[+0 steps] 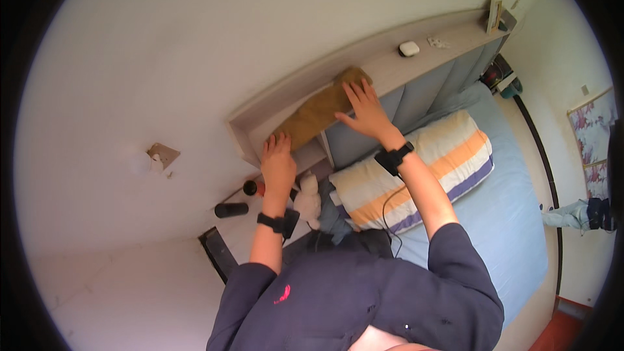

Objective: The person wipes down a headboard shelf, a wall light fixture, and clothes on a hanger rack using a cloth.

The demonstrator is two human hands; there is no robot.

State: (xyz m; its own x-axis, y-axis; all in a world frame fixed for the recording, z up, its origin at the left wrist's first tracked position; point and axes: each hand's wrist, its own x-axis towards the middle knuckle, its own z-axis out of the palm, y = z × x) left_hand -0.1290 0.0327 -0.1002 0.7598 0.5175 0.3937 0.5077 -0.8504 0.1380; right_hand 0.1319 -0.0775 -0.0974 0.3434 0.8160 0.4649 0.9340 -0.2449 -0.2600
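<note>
A brown cloth (314,114) lies lengthwise along the pale wooden headboard shelf (385,66). My left hand (279,161) rests its fingertips on the cloth's near left end; its thumb is hidden. At the other end, my right hand (366,112) lies with spread fingers over the cloth, thumb held apart. Neither hand visibly grasps the fabric. Below the shelf is the padded blue-grey headboard (424,83). Under my right forearm, a striped pillow (438,161) lies on the blue bed sheet (507,195). Black bands sit on both wrists, with a cable by the right one.
Farther along the shelf are a white case (409,48), a crumpled white item (438,43) and a frame (494,15). Beside my left forearm are a plush toy (308,200), a dark cylinder (231,210) and an open-topped container (253,188). A person (580,214) is at far right.
</note>
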